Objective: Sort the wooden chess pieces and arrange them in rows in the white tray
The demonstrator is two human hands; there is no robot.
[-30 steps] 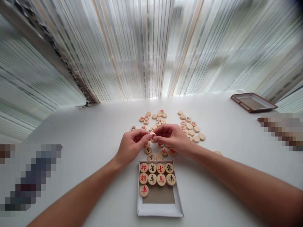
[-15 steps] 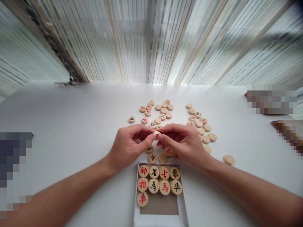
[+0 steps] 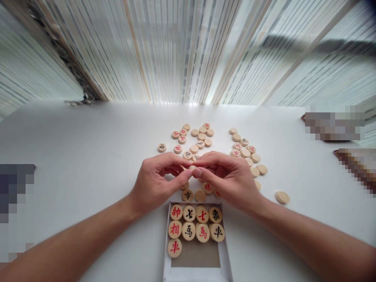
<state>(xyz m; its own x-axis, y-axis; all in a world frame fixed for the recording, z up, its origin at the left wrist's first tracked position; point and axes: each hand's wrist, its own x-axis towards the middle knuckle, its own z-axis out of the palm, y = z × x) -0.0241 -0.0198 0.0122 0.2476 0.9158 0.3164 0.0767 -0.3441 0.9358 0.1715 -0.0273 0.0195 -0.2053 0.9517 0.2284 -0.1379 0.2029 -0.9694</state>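
Both hands meet above the loose pieces, their fingertips closed on one round wooden Chinese chess piece (image 3: 192, 167). My left hand (image 3: 160, 178) pinches it from the left, thumb and forefinger forward. From the right, my right hand (image 3: 227, 174) pinches the same piece; its marking is hidden by the fingers. Just below stands a white box (image 3: 195, 273) with a brown floor. Chess pieces with red and black characters fill its two far rows, and a red-marked piece (image 3: 174, 248) sits alone at the left of the third row.
Several loose chess pieces (image 3: 202, 136) lie beyond the hands, some face up, some blank side up. Another group (image 3: 245, 153) lies to the right, with a stacked pair (image 3: 282, 197) nearer me. A striped curtain (image 3: 164, 51) hangs behind the white table (image 3: 102, 129). Blurred-out objects flank both sides.
The fingertips have closed further over the held chess piece, so less of it shows. The whole view has shifted slightly; the box and loose pieces stay as they were.
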